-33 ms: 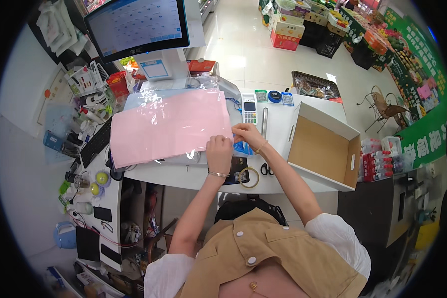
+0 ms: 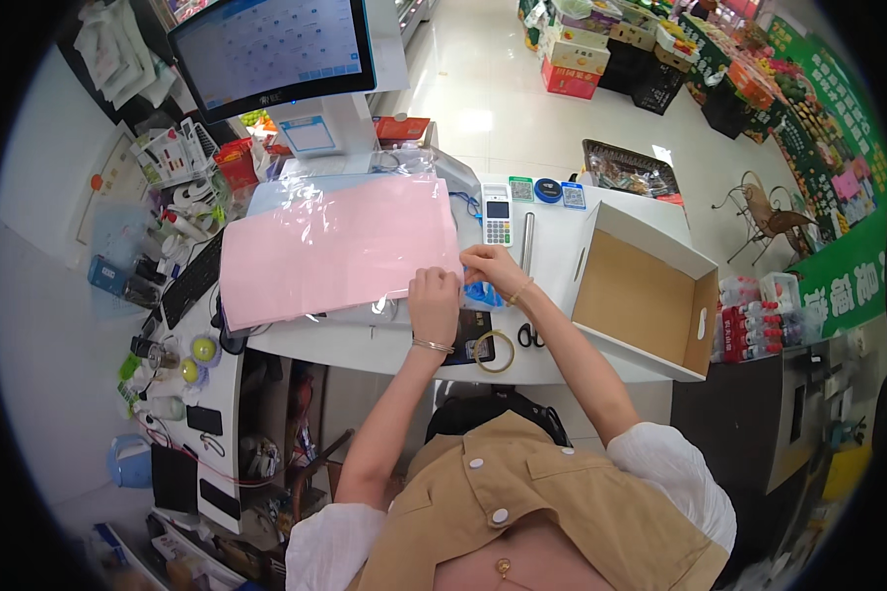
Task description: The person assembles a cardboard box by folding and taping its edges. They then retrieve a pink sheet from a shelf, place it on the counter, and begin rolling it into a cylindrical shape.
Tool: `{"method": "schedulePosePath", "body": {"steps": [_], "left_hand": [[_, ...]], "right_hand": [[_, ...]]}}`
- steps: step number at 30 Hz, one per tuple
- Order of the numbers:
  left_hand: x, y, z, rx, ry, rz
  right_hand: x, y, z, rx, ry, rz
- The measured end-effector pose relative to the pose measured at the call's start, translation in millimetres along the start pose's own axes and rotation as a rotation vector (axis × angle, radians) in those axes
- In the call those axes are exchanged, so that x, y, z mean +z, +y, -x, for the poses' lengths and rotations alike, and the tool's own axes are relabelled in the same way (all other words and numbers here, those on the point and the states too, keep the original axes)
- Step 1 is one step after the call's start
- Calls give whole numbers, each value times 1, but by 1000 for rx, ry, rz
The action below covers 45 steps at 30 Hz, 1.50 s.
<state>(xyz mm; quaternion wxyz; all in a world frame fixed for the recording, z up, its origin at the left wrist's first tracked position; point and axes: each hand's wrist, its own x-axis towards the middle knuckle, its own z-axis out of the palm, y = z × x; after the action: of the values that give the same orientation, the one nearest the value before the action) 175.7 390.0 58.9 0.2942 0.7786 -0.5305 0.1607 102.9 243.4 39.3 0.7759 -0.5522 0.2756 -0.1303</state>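
A stack of glossy pink wrapping sheets [image 2: 335, 251] lies across the counter, with a clear shiny film over it. My left hand [image 2: 434, 300] is closed at its lower right corner, fingers curled and pressed together on the sheet edge. Right beside it, my right hand [image 2: 493, 268] pinches the same right edge; its fingertips are partly hidden. Under the right hand sits a crumpled blue plastic item [image 2: 483, 295]. Nearer to me are a roll of tape [image 2: 509, 361], standing out as a yellowish ring, and black scissors [image 2: 529, 336].
To the right stands an open shallow cardboard box [image 2: 641, 295]. A card payment terminal [image 2: 499, 219] and a silver rod [image 2: 528, 244] lie behind my right hand. The monitor [image 2: 276, 49] rises at the back left; a keyboard [image 2: 189, 281] and clutter line the left side.
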Motion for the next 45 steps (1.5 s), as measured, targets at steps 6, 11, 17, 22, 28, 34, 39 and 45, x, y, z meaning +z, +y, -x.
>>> {"method": "schedulePosePath", "body": {"steps": [6,11,17,22,28,34,39,45], "left_hand": [[-15,17,-7,-72,-8,-48],[-15,20,-7,-150,25,-35],[-17,33,-10,-228,47,-28],[-9,33,-7,-257,60,-62],[-11,34,-12,-284,21,-57],[-13,32,-12,-266,90,39],[-30,-1,-18,-348,205,81],[-50,-52,-41,-272,78,62]], "right_hand": [[-11,2,-8,101,-204,7],[-19,7,-14,93,-375,-157],[-23,11,-21,112,-485,-282],[-20,4,-23,151,-457,-176],[-10,4,-26,-10,-237,127],[0,27,-17,-294,-144,164],[2,12,-11,-34,-148,33],[5,3,-5,-92,-57,169]]}}
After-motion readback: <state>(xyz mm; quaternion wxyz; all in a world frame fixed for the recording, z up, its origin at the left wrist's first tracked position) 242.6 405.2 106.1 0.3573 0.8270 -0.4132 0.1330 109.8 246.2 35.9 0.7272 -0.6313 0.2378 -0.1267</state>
